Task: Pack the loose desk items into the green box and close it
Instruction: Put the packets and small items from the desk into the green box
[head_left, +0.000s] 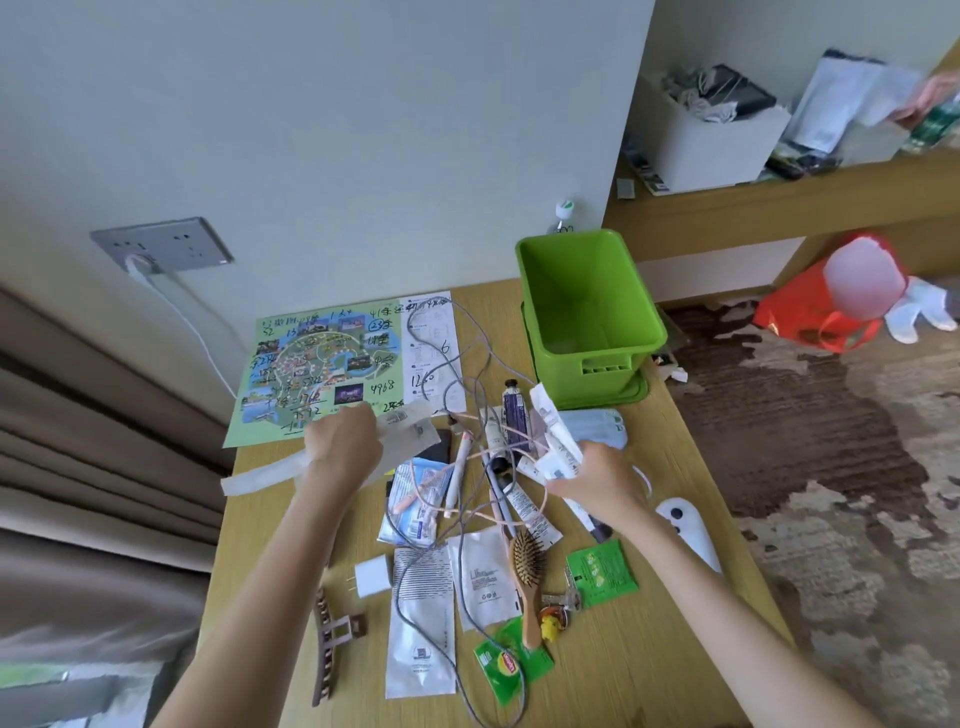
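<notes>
Centre-frame, the left hand (343, 441) has its fingers curled round a long pale wrapper (260, 475); the right hand (597, 480) clutches a bunch of white sachets (556, 447); the green box (587, 312) stands open and upright at the worktop's (675, 457) far end, right of centre; a hairbrush (527, 571) and hair clip (330, 649) lie lower down.

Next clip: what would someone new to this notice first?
The bright green box stands open and empty at the desk's far right corner. In front of it lies a tangle of cables, sachets and tubes, where the left hand holds a pale wrapper and the right hand grips white packets.
</notes>
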